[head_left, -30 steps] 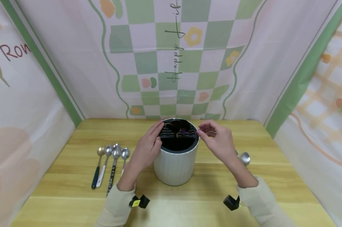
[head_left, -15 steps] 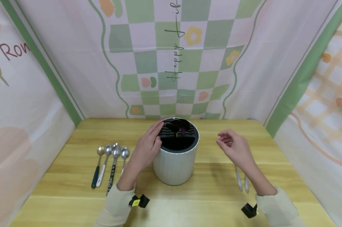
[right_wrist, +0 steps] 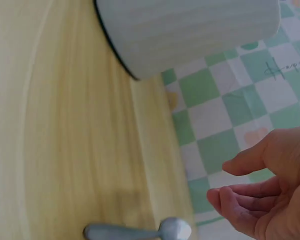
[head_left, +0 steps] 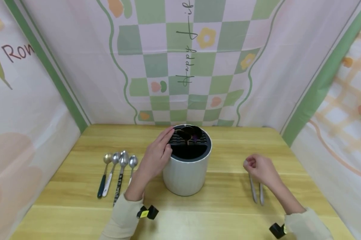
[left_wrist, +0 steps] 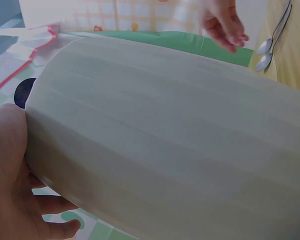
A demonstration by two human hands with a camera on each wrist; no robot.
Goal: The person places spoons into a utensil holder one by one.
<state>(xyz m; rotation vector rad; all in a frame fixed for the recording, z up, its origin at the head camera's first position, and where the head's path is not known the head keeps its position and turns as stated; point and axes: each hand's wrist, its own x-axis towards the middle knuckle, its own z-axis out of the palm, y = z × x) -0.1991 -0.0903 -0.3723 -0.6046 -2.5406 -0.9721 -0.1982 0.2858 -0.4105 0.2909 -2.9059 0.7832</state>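
Observation:
A white ribbed utensil holder [head_left: 184, 176] with a black top stands upright mid-table. Dark, rounded spoon-like heads [head_left: 190, 132] rise from the slotted rear part of its top; the front part is a dark opening. My left hand [head_left: 155, 156] rests against the holder's left side with fairly straight fingers at the rim. To the right, my right hand [head_left: 262, 169] hovers over two spoons [head_left: 253, 190], whose bowls it hides in the head view. Its fingers are loosely bent, and the right wrist view shows a gap between thumb and fingertips with nothing held.
Several spoons lie side by side left of the holder, among them a dark-green-handled spoon [head_left: 102, 185] and a black-patterned spoon [head_left: 119, 185]. My left forearm partly covers the rightmost spoon [head_left: 133, 162]. A printed curtain [head_left: 156, 66] hangs behind the wooden table [head_left: 228, 216].
My right hand has left the holder's right rim and moved right and toward me, over the two spoons. The left hand stays at the holder.

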